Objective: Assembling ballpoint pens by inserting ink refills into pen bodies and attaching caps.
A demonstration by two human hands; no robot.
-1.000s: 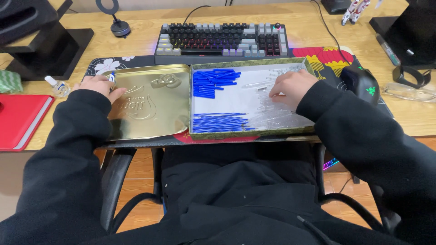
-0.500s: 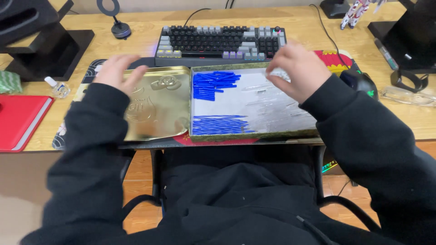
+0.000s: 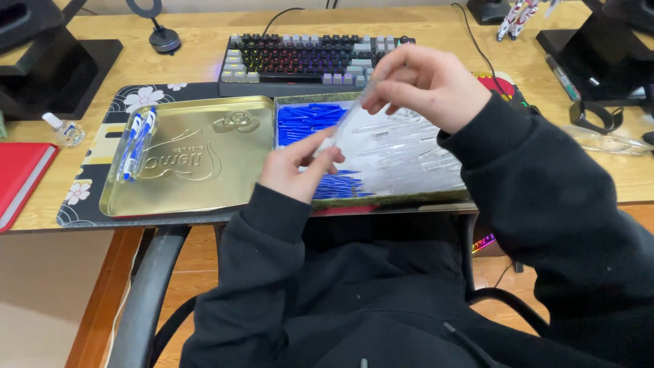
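An open gold tin lies on the desk in front of me. Its embossed lid (image 3: 197, 170) lies flat on the left, and two blue-and-white pens (image 3: 136, 144) rest on the lid's left side. The tin's tray (image 3: 395, 200) on the right holds several blue pen parts (image 3: 303, 119) and several clear plastic barrels (image 3: 409, 160). Above the tray, both hands hold one clear pen barrel (image 3: 349, 119) tilted between them. My left hand (image 3: 296, 169) pinches its lower end. My right hand (image 3: 432, 85) grips its upper end.
A backlit keyboard (image 3: 313, 61) sits behind the tin on a floral desk mat (image 3: 85, 194). A red notebook (image 3: 20, 178) and a small bottle (image 3: 63, 129) lie at the left. Black stands (image 3: 58, 75), a strap (image 3: 591, 116) and clear eyewear (image 3: 606, 141) flank the desk. A chair armrest (image 3: 143, 300) is below.
My left hand left the lid's left edge and came across to the tray. My right hand rose from the tray with a clear barrel, and both hands now meet on it.
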